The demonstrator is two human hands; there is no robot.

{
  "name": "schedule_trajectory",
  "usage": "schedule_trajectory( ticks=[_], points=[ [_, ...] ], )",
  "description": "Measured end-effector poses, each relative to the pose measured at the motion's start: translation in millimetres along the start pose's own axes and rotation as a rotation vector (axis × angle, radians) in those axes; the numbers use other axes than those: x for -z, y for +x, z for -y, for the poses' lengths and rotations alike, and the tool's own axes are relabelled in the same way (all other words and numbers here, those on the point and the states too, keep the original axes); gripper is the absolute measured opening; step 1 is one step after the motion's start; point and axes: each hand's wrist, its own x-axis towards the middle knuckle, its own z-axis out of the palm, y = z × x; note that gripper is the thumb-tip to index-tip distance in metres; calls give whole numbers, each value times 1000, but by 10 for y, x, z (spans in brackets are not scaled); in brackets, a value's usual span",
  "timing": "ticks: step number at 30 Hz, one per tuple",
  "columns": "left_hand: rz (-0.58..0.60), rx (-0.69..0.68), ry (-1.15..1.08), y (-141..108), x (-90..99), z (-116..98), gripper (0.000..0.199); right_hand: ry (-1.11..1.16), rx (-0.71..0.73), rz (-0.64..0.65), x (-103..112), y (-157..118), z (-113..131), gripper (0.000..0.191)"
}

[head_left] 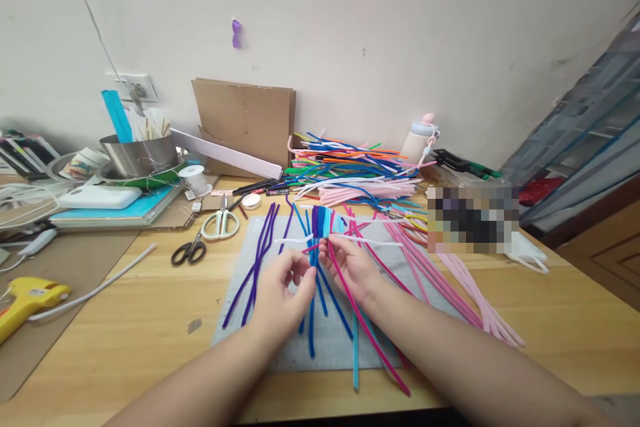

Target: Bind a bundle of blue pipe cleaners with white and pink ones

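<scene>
A woven strip of pipe cleaners (324, 221) in purple, blue, light blue and pink lies between white crosswise pipe cleaners (375, 239). Its lower edge is pinched by the fingertips of my right hand (353, 269), where a long magenta pipe cleaner (364, 327) also passes and trails toward the table's front. My left hand (286, 290) is closed, thumb and forefinger together on a blue pipe cleaner (312, 317) hanging below the strip. The hidden fingers leave that grip partly unclear. Loose purple pipe cleaners (259, 260) lie left of my left hand, over the grey mat (280, 353).
Pink pipe cleaners (440, 287) spread to the right, with a mixed pile (350, 170) behind. Scissors (220, 223), black-handled scissors (189, 252) and a yellow glue gun (35, 300) lie left. Cardboard (245, 123) leans on the wall; a bottle (419, 141) stands at the back.
</scene>
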Motion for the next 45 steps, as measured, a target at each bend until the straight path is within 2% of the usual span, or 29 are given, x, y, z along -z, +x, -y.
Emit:
schedule_trajectory(
  ticks=[1, 5, 10, 15, 21, 26, 32, 35, 41, 45],
  points=[
    [42, 109, -52, 16, -39, 26, 11, -6, -3, 20, -2, -8, -4, 5],
    [-14, 373, -396, 161, -124, 184, 27, -97, -1, 127, -19, -74, -60, 8],
    [-48, 361, -483, 280, -38, 279, 23, -177, 14, 214, -9, -117, -125, 14],
    [-87, 364, -509, 293, -8, 247, 22, -189, 11, 208, 13, -79, -108, 16],
    [-126, 361, -435, 315, 8, 194, 19, -147, 96, 222, 13, -34, -73, 15],
    [-124, 431, -500, 315, 15, 206, 26, -192, 113, 232, 18, -29, -73, 14],
    [-108, 516, -715, 355, 3, 313, 27, -227, 158, 200, -7, -48, -74, 18],
    [-153, 571, -836, 371, -27, 330, 25, -216, 195, 193, -17, -52, -113, 17],
    [-240, 596, -841, 337, -114, 340, 21, -152, 254, 101, -15, -50, -191, 16],
    [-249, 554, -875, 316, -128, 371, 26, -126, 227, 114, 1, -70, -204, 17]
  ],
)
